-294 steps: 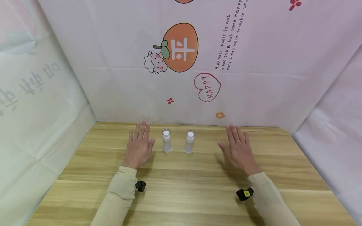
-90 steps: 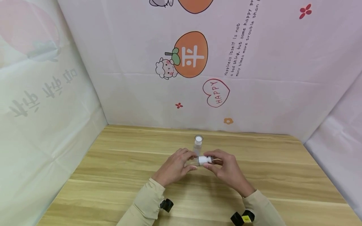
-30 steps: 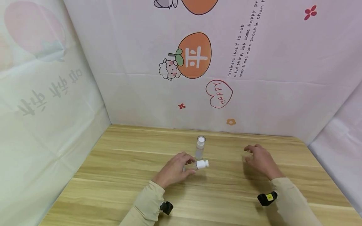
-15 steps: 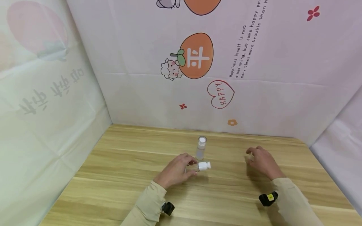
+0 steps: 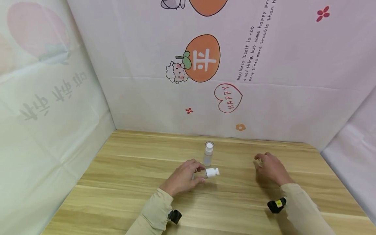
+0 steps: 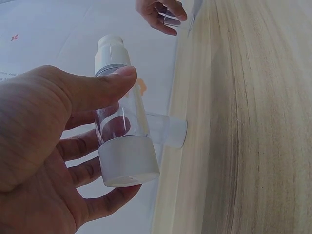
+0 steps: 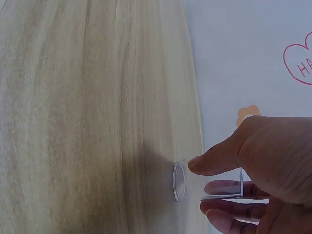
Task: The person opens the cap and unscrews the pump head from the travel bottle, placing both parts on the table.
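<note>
My left hand [image 5: 183,176] holds a clear pump bottle [image 6: 124,117] with a white collar and a white base, its thumb across the upper body and fingers curled behind. In the head view that bottle lies tipped sideways above the table, its bare white pump head [image 5: 215,171] to the right. A second bottle [image 5: 208,154] stands upright just behind it, with a clear cap over its pump. Off to the right, my right hand [image 5: 271,168] grips a see-through cap [image 7: 179,182] between thumb and fingers, the round rim close to the table. Fingers hide part of this cap.
The wood-grain table [image 5: 141,150] ends at a white printed cloth [image 5: 147,107] behind. More cloth [image 5: 53,137] hangs along the left side and the right side. A black wrist camera [image 5: 174,216] sits on each forearm.
Both hands first lay flat beside two upright bottles. Later they held one bottle together; the right hand then pulled its clear cap off and moved right. The last half second shows hardly any movement.
</note>
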{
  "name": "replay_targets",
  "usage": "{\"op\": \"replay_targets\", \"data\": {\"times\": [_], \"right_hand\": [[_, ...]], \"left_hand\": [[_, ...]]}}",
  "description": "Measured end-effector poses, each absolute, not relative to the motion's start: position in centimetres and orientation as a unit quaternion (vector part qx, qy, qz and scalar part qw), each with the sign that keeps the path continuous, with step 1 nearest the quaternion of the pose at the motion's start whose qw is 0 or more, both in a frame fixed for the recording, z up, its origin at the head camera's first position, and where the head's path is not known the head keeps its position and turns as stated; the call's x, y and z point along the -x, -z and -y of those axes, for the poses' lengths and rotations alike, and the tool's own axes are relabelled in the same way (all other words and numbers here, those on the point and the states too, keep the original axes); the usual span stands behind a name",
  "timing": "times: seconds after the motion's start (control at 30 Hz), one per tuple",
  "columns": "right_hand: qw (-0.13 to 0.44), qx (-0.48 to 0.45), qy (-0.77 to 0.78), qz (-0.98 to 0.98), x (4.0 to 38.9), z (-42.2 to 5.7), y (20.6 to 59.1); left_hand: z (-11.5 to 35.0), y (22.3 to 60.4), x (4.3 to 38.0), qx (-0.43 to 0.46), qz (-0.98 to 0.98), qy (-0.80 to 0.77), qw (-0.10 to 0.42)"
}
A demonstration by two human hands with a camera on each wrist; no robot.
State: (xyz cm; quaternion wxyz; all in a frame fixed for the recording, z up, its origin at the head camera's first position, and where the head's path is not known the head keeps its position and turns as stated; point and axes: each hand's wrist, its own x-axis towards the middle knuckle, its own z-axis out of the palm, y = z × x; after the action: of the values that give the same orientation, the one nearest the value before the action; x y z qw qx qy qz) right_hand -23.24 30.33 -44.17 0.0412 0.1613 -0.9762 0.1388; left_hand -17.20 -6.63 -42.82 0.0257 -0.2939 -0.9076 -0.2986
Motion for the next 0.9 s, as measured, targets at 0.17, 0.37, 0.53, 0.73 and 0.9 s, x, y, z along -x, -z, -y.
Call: {"op": "replay_targets", "data": {"times": [0.17,0.37,0.53,0.73,0.9], "right_hand": [[0.038,-0.149,-0.139,0.978,23.1,-30.2,44.1],[0.071,-0.127,-0.152,0.978,22.3,-30.0,43.8],[0.140,-0.133,-0.165,0.967,21.2,-28.8,43.2],[0.182,-0.167,-0.193,0.950,19.7,-26.6,42.4],[0.114,-0.221,-0.285,0.926,18.7,-24.5,42.2]], "left_hand": [[6.6,42.8,17.3,0.295,0.907,0.301,0.021],[6.4,42.8,17.5,0.300,0.904,0.305,0.021],[6.2,42.8,17.5,0.299,0.904,0.304,0.017],[5.9,42.9,17.4,0.297,0.907,0.298,0.022],[5.6,43.1,17.5,0.298,0.909,0.289,0.032]]}}
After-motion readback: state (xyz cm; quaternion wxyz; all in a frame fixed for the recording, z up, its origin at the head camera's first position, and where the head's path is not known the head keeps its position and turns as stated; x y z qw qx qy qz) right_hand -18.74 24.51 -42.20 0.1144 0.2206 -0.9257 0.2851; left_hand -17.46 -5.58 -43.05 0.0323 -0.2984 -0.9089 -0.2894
